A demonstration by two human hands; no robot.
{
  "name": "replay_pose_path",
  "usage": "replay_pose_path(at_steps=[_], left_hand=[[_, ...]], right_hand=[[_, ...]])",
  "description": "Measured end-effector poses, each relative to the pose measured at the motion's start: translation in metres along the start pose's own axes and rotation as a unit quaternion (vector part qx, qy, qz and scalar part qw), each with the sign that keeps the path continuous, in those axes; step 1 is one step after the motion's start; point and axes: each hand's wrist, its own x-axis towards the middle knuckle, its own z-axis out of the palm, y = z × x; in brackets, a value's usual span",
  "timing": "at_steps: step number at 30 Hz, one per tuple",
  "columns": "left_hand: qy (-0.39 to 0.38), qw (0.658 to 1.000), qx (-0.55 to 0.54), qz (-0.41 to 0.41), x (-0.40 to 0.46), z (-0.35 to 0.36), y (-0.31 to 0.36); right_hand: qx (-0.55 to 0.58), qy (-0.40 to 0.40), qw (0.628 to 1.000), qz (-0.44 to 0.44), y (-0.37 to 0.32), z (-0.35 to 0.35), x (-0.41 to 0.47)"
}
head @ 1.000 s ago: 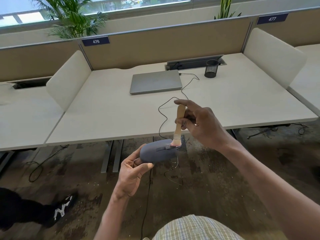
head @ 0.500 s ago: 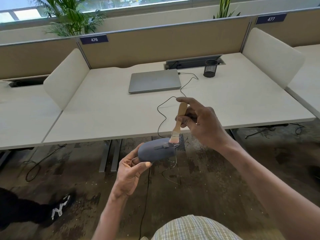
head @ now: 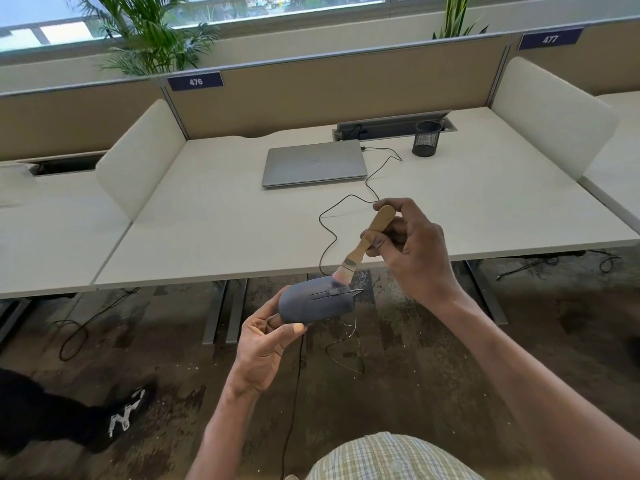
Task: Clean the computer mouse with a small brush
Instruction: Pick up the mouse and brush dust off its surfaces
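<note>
A dark grey wired computer mouse (head: pixel 311 304) is held in the air in front of the desk edge, its top facing up. My left hand (head: pixel 265 344) grips its rear end from below, thumb along the near side. My right hand (head: pixel 410 252) pinches the wooden handle of a small brush (head: pixel 367 242). The brush slants down to the left and its bristles touch the mouse's top near the scroll wheel. The mouse's thin black cable (head: pixel 332 233) runs up over the desk to the laptop.
A closed silver laptop (head: pixel 313 164) lies on the white desk (head: pixel 207 230), with a black mesh pen cup (head: pixel 426 138) to its right. Beige dividers flank the desk. A person's black shoe (head: pixel 121 414) is on the floor at left.
The brush has swept a little along the mouse's top near the wheel, and its handle now leans further right. Both hands keep their hold.
</note>
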Motion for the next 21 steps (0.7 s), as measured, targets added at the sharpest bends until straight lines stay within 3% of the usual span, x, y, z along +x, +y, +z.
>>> replay_pose_path(at_steps=[10,16,21], left_hand=[[-0.010,1.000,-0.001,0.003,0.001,0.001,-0.002],[-0.010,1.000,0.003,0.009,0.002,-0.001,-0.003],[-0.008,1.000,0.006,0.010,0.001,-0.007,-0.005]], right_hand=[[-0.056,0.012,0.998,0.009,-0.006,-0.006,0.006],[-0.007,-0.006,1.000,0.012,-0.013,0.003,0.008],[-0.067,-0.012,0.998,0.004,-0.011,-0.001,0.005]])
